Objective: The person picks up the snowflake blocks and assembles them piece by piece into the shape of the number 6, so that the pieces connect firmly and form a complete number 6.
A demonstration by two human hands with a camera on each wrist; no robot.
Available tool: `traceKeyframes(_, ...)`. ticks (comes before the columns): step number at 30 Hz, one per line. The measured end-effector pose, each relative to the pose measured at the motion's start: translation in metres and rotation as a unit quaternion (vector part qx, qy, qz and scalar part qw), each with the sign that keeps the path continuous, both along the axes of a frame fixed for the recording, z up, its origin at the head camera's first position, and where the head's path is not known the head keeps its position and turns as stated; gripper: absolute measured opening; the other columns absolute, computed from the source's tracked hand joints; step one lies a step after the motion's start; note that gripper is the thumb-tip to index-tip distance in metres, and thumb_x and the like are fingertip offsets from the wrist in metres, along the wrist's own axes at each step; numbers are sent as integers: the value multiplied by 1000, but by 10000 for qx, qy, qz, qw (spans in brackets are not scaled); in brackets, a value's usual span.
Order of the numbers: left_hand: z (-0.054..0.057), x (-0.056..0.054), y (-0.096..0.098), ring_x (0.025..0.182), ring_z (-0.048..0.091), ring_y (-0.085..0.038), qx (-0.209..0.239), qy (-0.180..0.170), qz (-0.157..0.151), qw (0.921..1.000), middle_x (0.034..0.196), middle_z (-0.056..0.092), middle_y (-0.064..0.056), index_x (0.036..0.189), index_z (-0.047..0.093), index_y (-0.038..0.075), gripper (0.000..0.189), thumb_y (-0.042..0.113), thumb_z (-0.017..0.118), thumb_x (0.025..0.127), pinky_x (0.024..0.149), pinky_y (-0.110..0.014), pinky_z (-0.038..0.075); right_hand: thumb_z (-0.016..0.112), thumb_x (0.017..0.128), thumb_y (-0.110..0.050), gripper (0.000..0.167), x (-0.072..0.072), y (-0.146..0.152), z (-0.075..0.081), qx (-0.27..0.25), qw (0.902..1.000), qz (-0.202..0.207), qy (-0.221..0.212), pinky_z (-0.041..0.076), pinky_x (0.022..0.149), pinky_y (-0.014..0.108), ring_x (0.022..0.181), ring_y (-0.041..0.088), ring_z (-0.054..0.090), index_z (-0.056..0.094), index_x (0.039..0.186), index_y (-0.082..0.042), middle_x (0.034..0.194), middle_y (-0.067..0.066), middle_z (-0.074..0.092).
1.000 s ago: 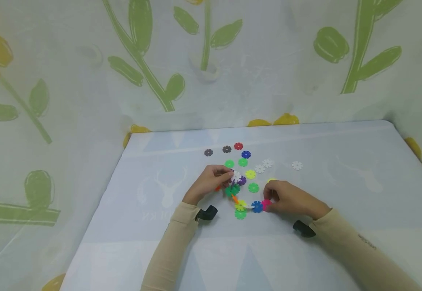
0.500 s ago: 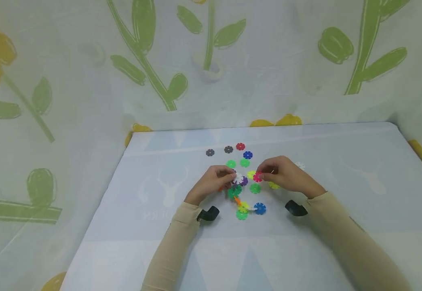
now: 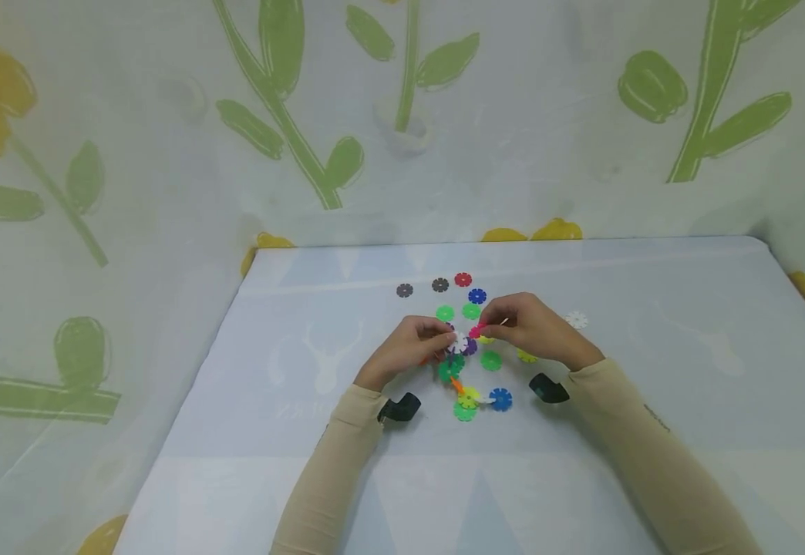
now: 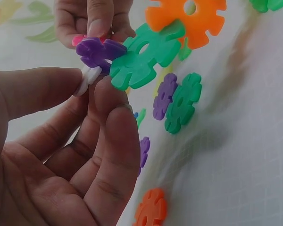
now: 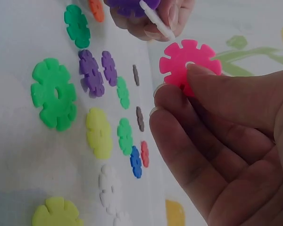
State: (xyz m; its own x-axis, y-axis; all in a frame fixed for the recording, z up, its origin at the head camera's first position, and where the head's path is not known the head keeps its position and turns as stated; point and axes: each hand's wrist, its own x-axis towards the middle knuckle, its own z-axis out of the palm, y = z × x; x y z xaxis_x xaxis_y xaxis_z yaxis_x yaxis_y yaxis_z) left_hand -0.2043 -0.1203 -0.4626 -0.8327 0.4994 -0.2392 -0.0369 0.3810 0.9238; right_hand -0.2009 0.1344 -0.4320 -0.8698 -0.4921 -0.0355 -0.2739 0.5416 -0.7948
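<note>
- The left hand (image 3: 412, 348) pinches a white disc (image 4: 88, 77) at the end of a linked chain of discs (image 3: 459, 370), its fingers closed on it above the worktop (image 3: 652, 308).
- The right hand (image 3: 530, 327) grips a pink disc (image 5: 189, 65) between thumb and fingers, just beside the white disc.
- Loose discs (image 3: 474, 297) lie beyond the hands.
</note>
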Motion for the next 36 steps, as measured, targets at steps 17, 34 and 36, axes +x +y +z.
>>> traceKeyframes(17, -3, 0, 4, 72, 67, -13, 124, -126, -10, 9998, 90, 73, -7, 116, 73, 0, 27, 22, 68, 101, 76, -25, 60, 74, 94, -7, 10, 2, -5, -5, -73, 9997, 218, 122, 60, 92, 43, 95, 17, 70, 78, 103, -11, 102, 3, 78)
traceKeyframes(34, -3, 4, 12, 66, 67, -11, 160, -144, 295, 9993, 81, 73, -4, 108, 75, -4, 21, 14, 71, 98, 74, -28, 62, 78, 89, -2, 11, 4, -8, -8, -248, 9985, 178, 462, 59, 80, 23, 85, 14, 70, 82, 96, -10, 92, 2, 81)
traceKeyframes(36, -3, 4, 12, 65, 67, -10, 207, -189, 297, 9992, 80, 73, -4, 107, 74, -6, 21, 13, 71, 98, 74, -28, 63, 78, 89, -2, 11, 4, -8, -9, -224, 9986, 166, 448, 59, 82, 24, 86, 13, 70, 83, 96, -10, 93, 1, 81)
